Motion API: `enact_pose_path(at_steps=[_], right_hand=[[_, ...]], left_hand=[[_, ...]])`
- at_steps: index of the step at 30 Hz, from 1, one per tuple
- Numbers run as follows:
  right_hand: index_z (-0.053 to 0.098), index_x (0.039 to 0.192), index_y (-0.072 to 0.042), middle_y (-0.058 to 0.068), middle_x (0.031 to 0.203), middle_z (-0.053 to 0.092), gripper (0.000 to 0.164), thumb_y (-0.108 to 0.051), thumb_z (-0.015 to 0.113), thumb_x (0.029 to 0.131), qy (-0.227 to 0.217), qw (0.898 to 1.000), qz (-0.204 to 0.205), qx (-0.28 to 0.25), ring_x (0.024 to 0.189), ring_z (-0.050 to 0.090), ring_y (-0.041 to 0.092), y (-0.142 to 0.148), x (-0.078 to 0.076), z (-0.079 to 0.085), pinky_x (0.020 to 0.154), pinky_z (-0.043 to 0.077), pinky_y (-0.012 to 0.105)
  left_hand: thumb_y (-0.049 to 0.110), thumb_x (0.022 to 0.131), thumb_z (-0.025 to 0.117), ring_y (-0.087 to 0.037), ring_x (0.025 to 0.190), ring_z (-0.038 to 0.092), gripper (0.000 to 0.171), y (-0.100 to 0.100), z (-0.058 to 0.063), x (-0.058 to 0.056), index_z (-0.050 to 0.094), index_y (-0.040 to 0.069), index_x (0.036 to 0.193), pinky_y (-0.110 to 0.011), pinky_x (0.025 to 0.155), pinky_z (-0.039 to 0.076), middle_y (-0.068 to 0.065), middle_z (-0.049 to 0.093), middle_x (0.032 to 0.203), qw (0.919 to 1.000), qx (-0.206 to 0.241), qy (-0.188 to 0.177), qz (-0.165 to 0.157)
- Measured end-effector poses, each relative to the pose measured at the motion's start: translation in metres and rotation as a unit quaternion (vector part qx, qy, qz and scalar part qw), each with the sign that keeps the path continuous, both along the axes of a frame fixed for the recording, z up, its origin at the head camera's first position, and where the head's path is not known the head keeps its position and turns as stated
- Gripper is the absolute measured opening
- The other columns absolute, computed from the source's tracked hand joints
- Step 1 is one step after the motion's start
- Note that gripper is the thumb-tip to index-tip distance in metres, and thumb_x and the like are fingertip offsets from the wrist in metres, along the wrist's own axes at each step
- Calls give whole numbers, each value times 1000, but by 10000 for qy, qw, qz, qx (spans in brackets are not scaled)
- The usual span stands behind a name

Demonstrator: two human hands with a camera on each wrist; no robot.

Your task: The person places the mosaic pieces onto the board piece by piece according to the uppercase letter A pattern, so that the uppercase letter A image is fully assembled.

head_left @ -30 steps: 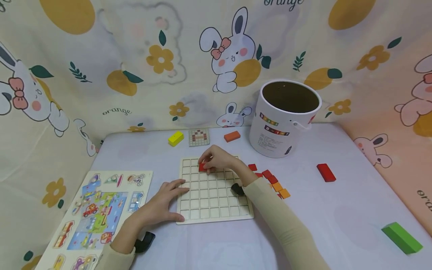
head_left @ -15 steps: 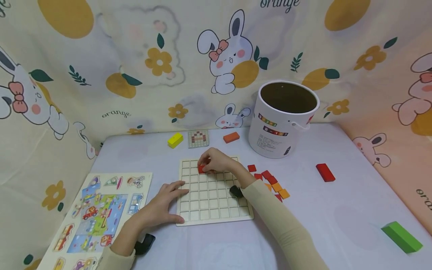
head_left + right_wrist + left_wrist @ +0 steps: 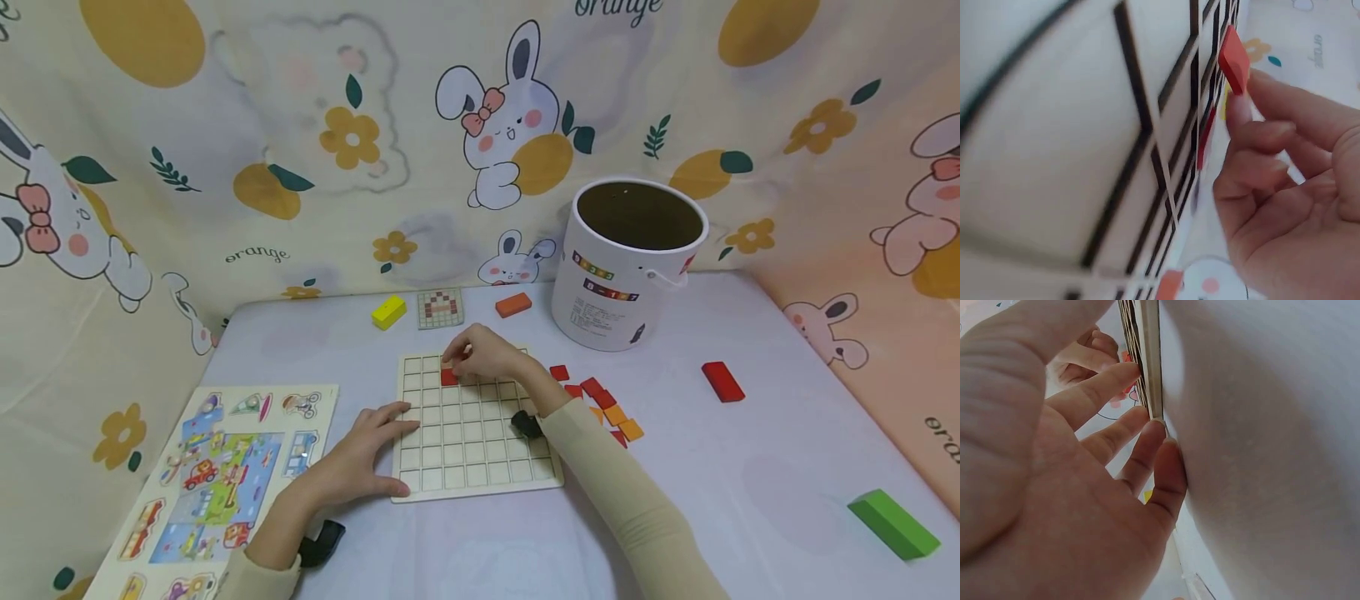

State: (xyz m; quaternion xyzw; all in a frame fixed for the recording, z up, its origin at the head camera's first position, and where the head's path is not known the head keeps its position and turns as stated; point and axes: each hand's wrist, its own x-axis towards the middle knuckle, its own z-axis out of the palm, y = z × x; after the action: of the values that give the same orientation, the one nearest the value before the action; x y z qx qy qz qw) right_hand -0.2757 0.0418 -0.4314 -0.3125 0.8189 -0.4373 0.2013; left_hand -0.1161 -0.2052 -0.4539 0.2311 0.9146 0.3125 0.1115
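Observation:
Beside its left edge, the wooden grid board [image 3: 480, 450] is touched by my left hand [image 3: 360, 450]. That hand's fingers are spread, with fingertips on the rim and thumb at the near corner, as the left wrist view [image 3: 1085, 481] also shows. Over the upper left squares, my right hand [image 3: 483, 354] pinches a small red square tile [image 3: 1233, 59] between thumb and index finger. It stands tilted close to the board in the right wrist view. Another red tile [image 3: 1207, 139] lies at the grid just past the fingers; from the head view my right hand hides that area.
Several loose red and orange tiles [image 3: 592, 387] lie right of the board. Behind it are a yellow block [image 3: 389, 312], a pattern card [image 3: 440, 308] and an orange block [image 3: 513, 305]. A white bucket [image 3: 607, 292], red block [image 3: 723, 381], green block [image 3: 892, 523] and picture puzzle [image 3: 176, 483] surround it.
The fingers of my right hand have shifted slightly at the upper left squares, showing more of the red tile. My left hand stays on the board's edge.

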Motion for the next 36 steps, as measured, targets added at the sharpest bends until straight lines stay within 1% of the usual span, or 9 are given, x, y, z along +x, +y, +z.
enact_pose_path(at_steps=[4,7,12,16,18,23,28,33,36], right_hand=[[72,109,7,11,85,67,21,6,66,89,31,9998,22,-193,78,62,27,17,-3,10,70,54,33],[69,114,9,13,87,67,25,4,67,89,21,9998,13,-209,79,65,35,45,-2,22,71,56,40],[67,118,7,12,94,67,29,-1,69,90,-24,9996,-228,178,89,62,29,110,10,36,76,54,34],[67,121,1,12,102,67,34,-6,71,89,-159,9957,-623,667,96,57,27,163,26,34,82,53,35],[67,122,-1,12,105,66,36,-8,73,88,-232,9938,-732,804,96,56,27,186,35,28,82,54,35],[66,124,-2,12,112,65,39,-8,74,86,-450,9930,-718,827,99,55,29,230,58,10,82,54,31],[65,124,-1,12,111,65,38,-11,74,88,-293,9944,-693,745,97,55,29,243,68,-2,79,53,26],[66,124,-1,13,115,65,38,-13,73,89,-257,9946,-729,698,95,54,28,235,64,-7,76,53,26],[68,119,-1,12,112,66,31,-11,73,90,-186,9936,-781,796,94,53,27,230,59,-9,77,52,25]], left_hand=[[43,70,88,-31,136,31,86,1,0,0,54,12,143,-55,109,35,-10,29,160,10000,3,-11,25],[43,70,88,-31,136,31,86,2,-1,-1,54,12,143,-55,109,36,-10,29,160,10000,-1,-10,2],[44,70,88,-30,136,31,87,4,-2,-4,54,12,143,-54,110,35,-9,28,160,10000,-39,51,-43],[45,69,88,-29,135,32,88,4,-1,-4,54,13,143,-54,110,35,-9,28,161,10000,-62,26,-19],[45,69,88,-29,135,32,88,4,-1,-3,54,13,143,-54,110,36,-9,28,161,10000,-57,-5,-4],[46,69,88,-29,135,32,88,4,-1,-2,54,14,143,-53,110,36,-8,28,161,10000,-41,-20,28],[48,69,87,-29,135,32,88,2,-2,-1,54,15,143,-55,109,36,-7,29,161,10000,-22,23,76],[49,69,86,-30,135,32,87,0,-3,0,54,15,143,-56,109,35,-7,29,160,10000,-11,33,88],[48,69,87,-30,136,31,87,0,-3,0,54,15,143,-56,110,34,-8,29,161,10000,19,-14,92]])
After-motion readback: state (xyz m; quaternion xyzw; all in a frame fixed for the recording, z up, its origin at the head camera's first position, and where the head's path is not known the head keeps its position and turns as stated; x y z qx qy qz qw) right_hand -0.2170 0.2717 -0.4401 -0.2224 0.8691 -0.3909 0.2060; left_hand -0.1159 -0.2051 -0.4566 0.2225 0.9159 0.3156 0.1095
